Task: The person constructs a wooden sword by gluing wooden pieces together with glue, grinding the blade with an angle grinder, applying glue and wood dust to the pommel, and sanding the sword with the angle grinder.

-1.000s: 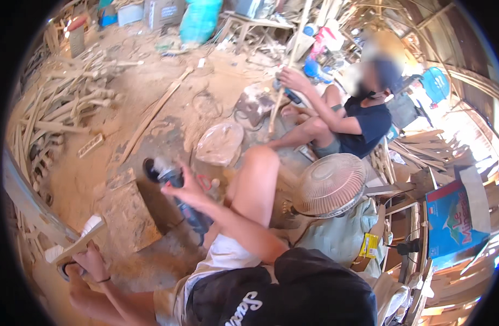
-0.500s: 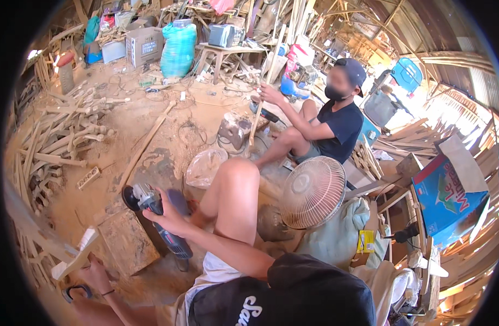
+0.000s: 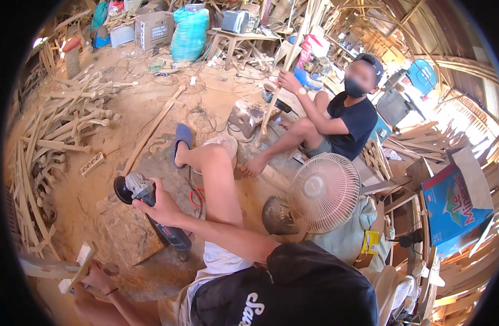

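My right hand (image 3: 165, 204) is wrapped round the body of a grey and black angle grinder (image 3: 171, 233). The grinder's dark disc (image 3: 121, 190) points to the left, above a worn wooden block (image 3: 130, 231) on the floor. At the lower left, my left hand (image 3: 98, 276) grips a wooden workpiece (image 3: 78, 269). A short pale crosspiece sits at the end of its longer, curved bar, which runs off toward the left rim. The left fingers are partly hidden behind the wood. The disc and the workpiece are apart.
A co-worker (image 3: 344, 117) sits ahead on the right, holding a long wooden stick (image 3: 268, 117). A fan (image 3: 325, 193) stands by my right knee. Wooden pieces (image 3: 59, 130) are piled at left, near a power strip (image 3: 92, 164). A blue box (image 3: 456, 201) stands at right.
My bent leg has stretched forward, and its foot in a blue slipper now shows. The grinder has shifted slightly left in view. Both hands keep their hold. The co-worker's head has turned.
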`<state>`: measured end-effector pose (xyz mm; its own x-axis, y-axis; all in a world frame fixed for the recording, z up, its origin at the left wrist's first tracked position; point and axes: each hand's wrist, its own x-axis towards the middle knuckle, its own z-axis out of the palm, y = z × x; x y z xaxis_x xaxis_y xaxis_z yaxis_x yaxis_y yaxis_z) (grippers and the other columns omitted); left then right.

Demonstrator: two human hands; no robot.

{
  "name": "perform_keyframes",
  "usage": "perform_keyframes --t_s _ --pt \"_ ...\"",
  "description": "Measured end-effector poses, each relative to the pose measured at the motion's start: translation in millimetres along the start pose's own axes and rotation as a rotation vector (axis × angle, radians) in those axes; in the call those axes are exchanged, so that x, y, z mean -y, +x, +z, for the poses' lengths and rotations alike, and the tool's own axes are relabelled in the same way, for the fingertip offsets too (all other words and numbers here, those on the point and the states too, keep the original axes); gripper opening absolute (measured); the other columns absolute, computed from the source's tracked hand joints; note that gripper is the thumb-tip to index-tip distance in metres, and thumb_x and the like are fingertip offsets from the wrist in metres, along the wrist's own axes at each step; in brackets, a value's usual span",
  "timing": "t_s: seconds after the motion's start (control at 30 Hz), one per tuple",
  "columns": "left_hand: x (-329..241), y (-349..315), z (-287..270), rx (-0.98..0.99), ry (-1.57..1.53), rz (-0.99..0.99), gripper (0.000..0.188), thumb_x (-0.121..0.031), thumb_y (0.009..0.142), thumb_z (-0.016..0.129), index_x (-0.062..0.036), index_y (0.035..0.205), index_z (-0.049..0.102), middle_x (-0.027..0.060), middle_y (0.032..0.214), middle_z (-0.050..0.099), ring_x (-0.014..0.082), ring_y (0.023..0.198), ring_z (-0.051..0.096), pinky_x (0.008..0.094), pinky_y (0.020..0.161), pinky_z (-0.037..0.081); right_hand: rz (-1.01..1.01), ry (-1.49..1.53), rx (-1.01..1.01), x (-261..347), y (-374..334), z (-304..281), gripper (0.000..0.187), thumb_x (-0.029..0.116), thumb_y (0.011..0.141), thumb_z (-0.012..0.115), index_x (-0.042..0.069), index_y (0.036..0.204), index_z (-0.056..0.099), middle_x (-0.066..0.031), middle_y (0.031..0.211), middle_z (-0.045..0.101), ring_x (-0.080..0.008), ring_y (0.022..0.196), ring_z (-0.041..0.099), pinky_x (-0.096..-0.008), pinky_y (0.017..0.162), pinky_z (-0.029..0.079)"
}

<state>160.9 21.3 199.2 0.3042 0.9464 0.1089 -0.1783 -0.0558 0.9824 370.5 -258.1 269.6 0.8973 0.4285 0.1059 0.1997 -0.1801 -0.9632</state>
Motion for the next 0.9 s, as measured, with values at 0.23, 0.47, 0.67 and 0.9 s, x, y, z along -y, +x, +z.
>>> perform_keyframes --t_s 0.23,0.47,0.67,0.9 --pt "20 -17 6 -0.038 0.101 -0.123 0.014 -0.008 0.103 0.058 -0.0118 0.090 0.058 -0.0030 0.068 0.051 0.0097 0.055 0.050 0.0284 0.044 0.041 0.358 -0.101 -0.011 -40 3 -1 0.100 0.048 0.080 0.094 -0.008 0.142 0.040 -0.0223 0.130 0.062 -0.0276 0.117 0.064 -0.0431 0.099 0.054" --pt "36 -13 68 -0.249 -0.372 -0.211 0.013 -0.006 0.102 0.059 -0.0139 0.098 0.050 0.0000 0.064 0.044 0.0124 0.048 0.040 0.0298 0.042 0.031 0.313 0.169 0.152 -57 -14 -3 0.076 0.013 0.084 0.095 0.004 0.136 0.039 -0.0047 0.103 0.066 -0.0103 0.087 0.065 -0.0278 0.077 0.057" --pt "50 -13 102 -0.197 -0.389 -0.245 0.015 -0.007 0.102 0.056 -0.0110 0.092 0.047 -0.0004 0.066 0.044 0.0111 0.049 0.036 0.0300 0.043 0.028 0.313 0.113 0.123 -56 -16 -1 0.079 0.011 0.079 0.097 0.005 0.138 0.044 -0.0051 0.102 0.071 -0.0128 0.087 0.070 -0.0317 0.080 0.058" --pt "83 -11 136 -0.302 -0.427 -0.320 0.035 -0.007 0.091 0.065 -0.0151 0.073 0.037 -0.0020 0.058 0.037 0.0107 0.045 0.030 0.0306 0.041 0.025 0.368 0.057 0.075 -69 -16 -5 0.068 0.024 0.079 0.099 0.005 0.125 0.054 -0.0046 0.101 0.072 -0.0113 0.089 0.069 -0.0322 0.082 0.057"
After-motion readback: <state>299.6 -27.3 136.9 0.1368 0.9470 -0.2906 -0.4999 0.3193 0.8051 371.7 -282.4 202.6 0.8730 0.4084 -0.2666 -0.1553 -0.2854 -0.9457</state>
